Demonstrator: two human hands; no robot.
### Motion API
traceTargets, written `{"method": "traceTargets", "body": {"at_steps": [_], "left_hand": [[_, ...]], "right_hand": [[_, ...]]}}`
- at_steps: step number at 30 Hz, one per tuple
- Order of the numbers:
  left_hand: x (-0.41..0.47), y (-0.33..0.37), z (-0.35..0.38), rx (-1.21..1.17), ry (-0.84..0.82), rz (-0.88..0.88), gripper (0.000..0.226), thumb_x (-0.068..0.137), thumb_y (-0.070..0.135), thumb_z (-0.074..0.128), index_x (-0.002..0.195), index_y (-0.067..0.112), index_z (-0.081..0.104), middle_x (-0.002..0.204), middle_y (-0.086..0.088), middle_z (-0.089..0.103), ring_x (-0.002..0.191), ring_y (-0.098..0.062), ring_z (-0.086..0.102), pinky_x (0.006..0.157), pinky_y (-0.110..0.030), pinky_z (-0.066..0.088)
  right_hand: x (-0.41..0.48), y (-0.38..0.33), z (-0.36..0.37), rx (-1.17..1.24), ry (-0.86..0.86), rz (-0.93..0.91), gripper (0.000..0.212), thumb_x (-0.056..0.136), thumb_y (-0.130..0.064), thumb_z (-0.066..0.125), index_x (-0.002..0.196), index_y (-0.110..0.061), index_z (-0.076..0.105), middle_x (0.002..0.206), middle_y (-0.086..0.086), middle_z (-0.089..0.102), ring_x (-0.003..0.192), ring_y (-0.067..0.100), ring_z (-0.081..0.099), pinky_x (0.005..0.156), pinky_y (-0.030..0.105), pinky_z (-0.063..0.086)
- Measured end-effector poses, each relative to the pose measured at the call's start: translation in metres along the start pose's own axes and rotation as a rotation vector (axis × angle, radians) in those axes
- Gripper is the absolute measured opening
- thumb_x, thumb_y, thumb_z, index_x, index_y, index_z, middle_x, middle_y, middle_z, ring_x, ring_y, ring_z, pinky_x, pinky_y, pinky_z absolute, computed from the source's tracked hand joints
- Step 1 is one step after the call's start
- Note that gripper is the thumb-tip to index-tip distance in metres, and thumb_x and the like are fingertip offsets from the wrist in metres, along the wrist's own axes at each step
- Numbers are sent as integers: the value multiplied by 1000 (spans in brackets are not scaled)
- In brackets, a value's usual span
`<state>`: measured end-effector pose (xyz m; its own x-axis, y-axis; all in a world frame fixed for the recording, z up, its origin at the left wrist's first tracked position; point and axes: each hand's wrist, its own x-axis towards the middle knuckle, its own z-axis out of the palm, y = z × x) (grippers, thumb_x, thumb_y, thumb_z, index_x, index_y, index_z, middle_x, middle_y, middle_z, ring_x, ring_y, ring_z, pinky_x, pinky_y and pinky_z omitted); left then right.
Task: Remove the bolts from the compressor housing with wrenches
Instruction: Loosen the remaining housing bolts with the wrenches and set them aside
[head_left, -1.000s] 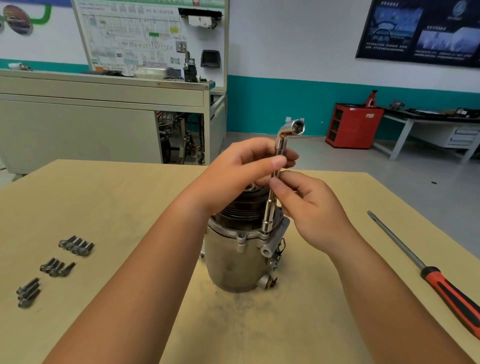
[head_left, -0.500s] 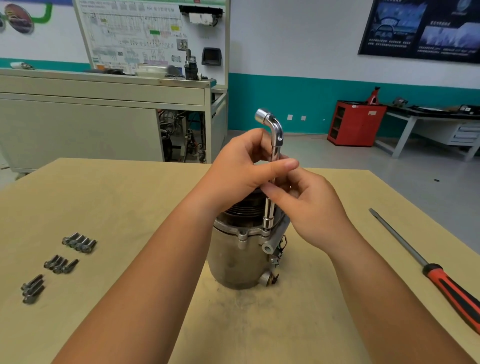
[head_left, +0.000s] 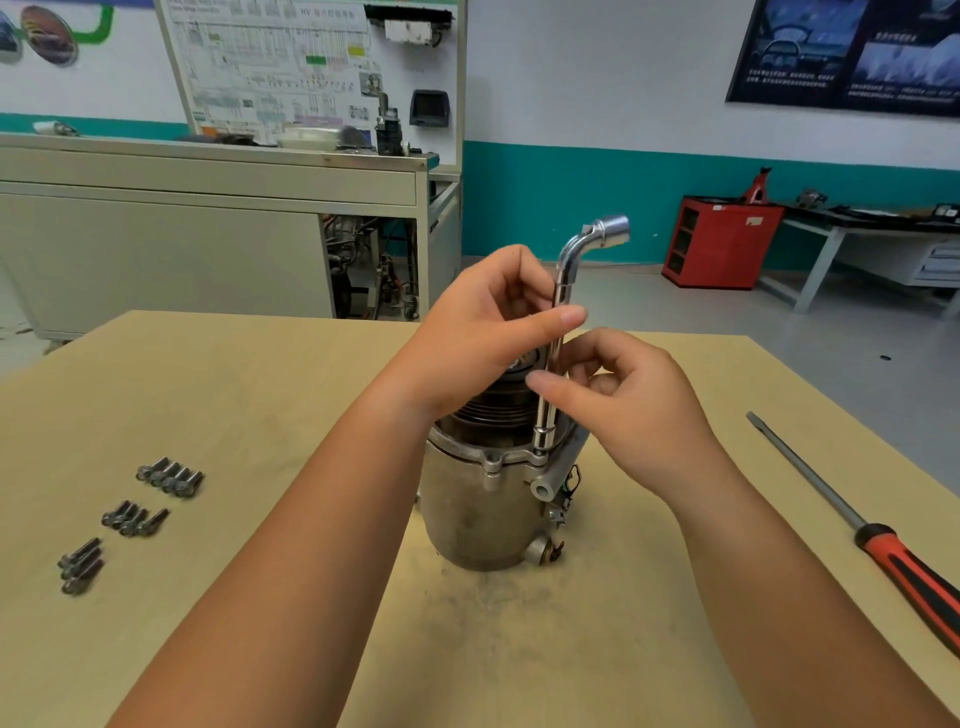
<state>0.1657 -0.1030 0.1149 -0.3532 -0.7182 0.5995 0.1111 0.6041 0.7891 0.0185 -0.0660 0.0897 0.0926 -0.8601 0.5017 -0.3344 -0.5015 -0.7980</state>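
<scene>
Left hand (head_left: 483, 332) and right hand (head_left: 628, 410) pinch the upright wrench (head_left: 570, 252) on a housing (head_left: 467, 514) bolt, seemingly mid-unscrewing; next, twirl it out.

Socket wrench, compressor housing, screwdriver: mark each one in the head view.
socket wrench (head_left: 562, 275): head view, on the chrome shaft just below the bend.
compressor housing (head_left: 467, 512): head view, on the bare side wall of the body.
screwdriver (head_left: 831, 502): head view, on the metal shaft near the handle.
</scene>
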Motion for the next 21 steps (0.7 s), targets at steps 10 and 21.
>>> {"method": "traceTargets", "body": {"at_steps": [10, 21], "left_hand": [[0, 1, -4, -8, -96, -31, 21, 89, 11, 53, 105, 20, 65, 91, 7, 73, 93, -11, 68, 84, -33, 56], [0, 5, 10, 55, 20, -16, 26, 80, 13, 73, 83, 17, 48, 71, 5, 47, 65, -8, 47, 65, -19, 44]], "right_hand": [[2, 1, -5, -36, -70, 0, 14, 91, -21, 56, 82, -20, 67, 57, -19, 55, 48, -1, 42, 49, 8, 32], [2, 0, 1, -99, -62, -11, 14, 80, -26, 69, 73, -16, 61, 61, -4, 58, 51, 18, 47, 53, 30, 40]]}}
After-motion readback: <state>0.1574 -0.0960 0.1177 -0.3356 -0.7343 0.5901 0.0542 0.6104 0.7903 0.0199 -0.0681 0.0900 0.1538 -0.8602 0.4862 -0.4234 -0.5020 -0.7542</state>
